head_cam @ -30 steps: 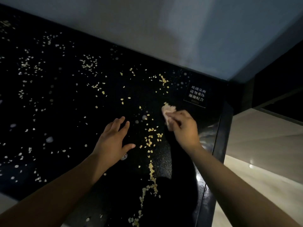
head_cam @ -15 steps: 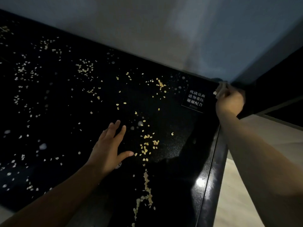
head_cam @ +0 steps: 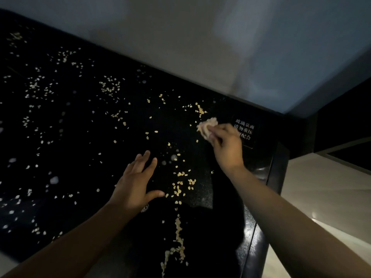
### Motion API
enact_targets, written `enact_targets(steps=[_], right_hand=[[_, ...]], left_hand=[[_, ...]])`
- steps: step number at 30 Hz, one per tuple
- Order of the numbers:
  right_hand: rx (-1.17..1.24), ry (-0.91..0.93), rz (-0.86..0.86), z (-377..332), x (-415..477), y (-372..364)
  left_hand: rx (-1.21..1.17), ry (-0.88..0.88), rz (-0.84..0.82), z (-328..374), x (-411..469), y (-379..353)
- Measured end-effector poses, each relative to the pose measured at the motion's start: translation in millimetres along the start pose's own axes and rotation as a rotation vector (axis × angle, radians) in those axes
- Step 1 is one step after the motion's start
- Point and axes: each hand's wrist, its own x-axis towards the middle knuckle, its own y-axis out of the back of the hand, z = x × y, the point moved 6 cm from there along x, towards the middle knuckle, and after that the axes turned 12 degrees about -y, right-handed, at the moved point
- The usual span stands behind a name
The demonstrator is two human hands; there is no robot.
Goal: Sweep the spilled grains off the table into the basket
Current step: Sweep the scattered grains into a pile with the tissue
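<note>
While R hand (head_cam: 225, 146) pinches wad (head_cam: 207, 126) | L hand (head_cam: 136, 185) flat, fingers spread, on desk (head_cam: 84, 157) | grain trail (head_cam: 178, 233) btwn hands, runs near-far, L nearer

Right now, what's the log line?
left hand: spread, empty | right hand: pinches wad | grains: scattered on table | basket: unseen

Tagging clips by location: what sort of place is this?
Likely an indoor public or commercial room: a glossy black table against a plain wall, a printed Chinese notice on its top, and pale polished floor beside it.
</note>
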Motion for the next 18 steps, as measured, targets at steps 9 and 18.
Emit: enact_targets(steps=[9, 18], right_hand=[[0.189, -0.253, 0.343, 12, 60, 45], [0.06, -0.173, 0.197, -8, 94, -6]], left_hand=[[0.046, -0.007, -0.016, -2, 2, -1], [0.055, -0.047, 0.002, -3, 3, -3]])
